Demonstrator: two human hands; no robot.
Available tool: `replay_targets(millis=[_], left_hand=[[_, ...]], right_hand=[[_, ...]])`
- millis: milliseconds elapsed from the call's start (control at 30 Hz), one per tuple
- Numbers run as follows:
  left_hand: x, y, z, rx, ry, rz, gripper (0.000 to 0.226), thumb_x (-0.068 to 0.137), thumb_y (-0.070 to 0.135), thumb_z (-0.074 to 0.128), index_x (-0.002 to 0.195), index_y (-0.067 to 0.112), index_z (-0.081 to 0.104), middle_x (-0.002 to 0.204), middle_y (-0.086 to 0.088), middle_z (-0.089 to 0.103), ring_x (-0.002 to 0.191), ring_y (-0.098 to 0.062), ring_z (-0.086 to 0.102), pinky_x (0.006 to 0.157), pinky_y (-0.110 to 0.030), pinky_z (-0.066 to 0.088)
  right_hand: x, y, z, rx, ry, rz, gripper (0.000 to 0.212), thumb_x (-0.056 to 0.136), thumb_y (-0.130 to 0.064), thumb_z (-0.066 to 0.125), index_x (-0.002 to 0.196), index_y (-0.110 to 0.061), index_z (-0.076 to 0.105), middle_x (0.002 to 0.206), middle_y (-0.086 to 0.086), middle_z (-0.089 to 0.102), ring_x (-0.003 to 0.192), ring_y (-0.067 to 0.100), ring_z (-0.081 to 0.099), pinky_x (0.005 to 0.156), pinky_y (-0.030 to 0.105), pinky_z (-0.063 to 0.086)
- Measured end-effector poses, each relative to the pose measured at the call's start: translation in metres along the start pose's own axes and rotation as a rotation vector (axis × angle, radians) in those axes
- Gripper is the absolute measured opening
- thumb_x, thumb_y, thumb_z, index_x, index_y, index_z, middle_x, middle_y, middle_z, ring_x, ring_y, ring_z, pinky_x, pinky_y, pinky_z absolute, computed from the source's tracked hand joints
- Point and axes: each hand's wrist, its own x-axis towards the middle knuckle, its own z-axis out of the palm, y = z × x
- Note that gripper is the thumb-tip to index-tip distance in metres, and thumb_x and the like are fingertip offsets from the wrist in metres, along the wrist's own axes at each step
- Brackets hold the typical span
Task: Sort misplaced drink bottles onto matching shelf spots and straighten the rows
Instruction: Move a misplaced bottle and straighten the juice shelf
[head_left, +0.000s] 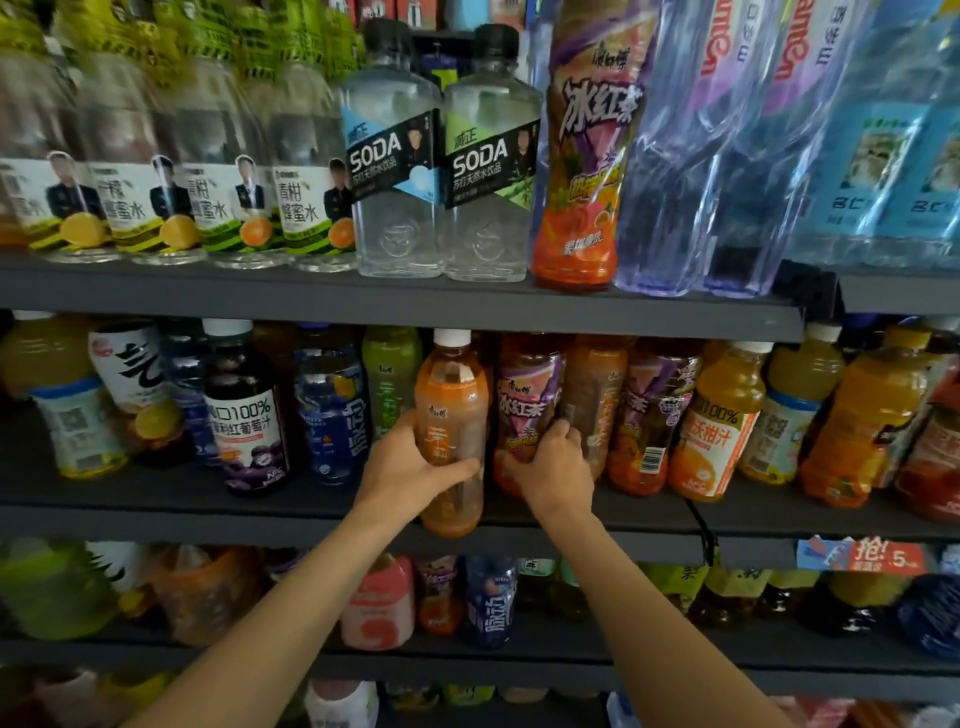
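Left hand (402, 467) wrapped around clear plastic orange tea bottle (451, 431) at middle shelf (156, 512) front edge, right hand (556, 467) fingers curled on purple-labelled iced tea bottle (527, 410) beside it.

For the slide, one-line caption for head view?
Left hand grips orange tea bottle; right hand holds purple-label iced tea bottle, middle shelf.

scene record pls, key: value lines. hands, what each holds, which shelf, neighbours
left hand: grips orange tea bottle, white cap, upright, at the front edge of the middle shelf
right hand: fingers curled on purple-label iced tea bottle, same shelf
gap between the two bottles: narrow, not touching
right neighbours: more iced tea, then orange juice bottle
upper shelf: two soda water bottles, tall iced tea bottle
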Motion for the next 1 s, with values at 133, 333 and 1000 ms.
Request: replay_targets(millis=[133,333,1000], left_hand=[[-0.006,-0.012,-0.015,-0.053,-0.057,0.025,0.051,0.065,0.025,0.084,0.107,0.024,0.055,0.094,0.012,0.063,0.093,-0.009,0.059,0.081,-0.026,0.046],[-0.011,-0.026,-0.049,-0.071,-0.094,0.041,0.051,0.065,0.028,0.084,0.108,0.022,0.057,0.100,0.007,0.064,0.095,-0.011,0.060,0.081,-0.027,0.047],[-0.029,-0.060,-0.092,-0.103,-0.128,0.038,0.053,0.064,0.033,0.083,0.109,0.028,0.055,0.103,0.011,0.064,0.098,-0.007,0.060,0.087,-0.029,0.050]], right_hand=[[-0.001,-0.006,0.002,0.042,0.012,0.059,0.067,0.083,-0.041,0.066,0.128,-0.002,0.034,0.130,0.014,0.043,0.115,0.032,0.051,0.087,0.038,0.045],[-0.009,-0.019,0.006,0.152,0.055,0.180,0.068,0.081,-0.028,0.070,0.130,0.003,0.034,0.132,0.020,0.043,0.122,0.034,0.044,0.095,0.039,0.040],[-0.048,-0.063,0.024,0.314,0.555,0.066,0.055,0.085,-0.011,0.064,0.128,0.007,0.037,0.134,0.027,0.033,0.121,0.042,0.036,0.098,0.041,0.035]])
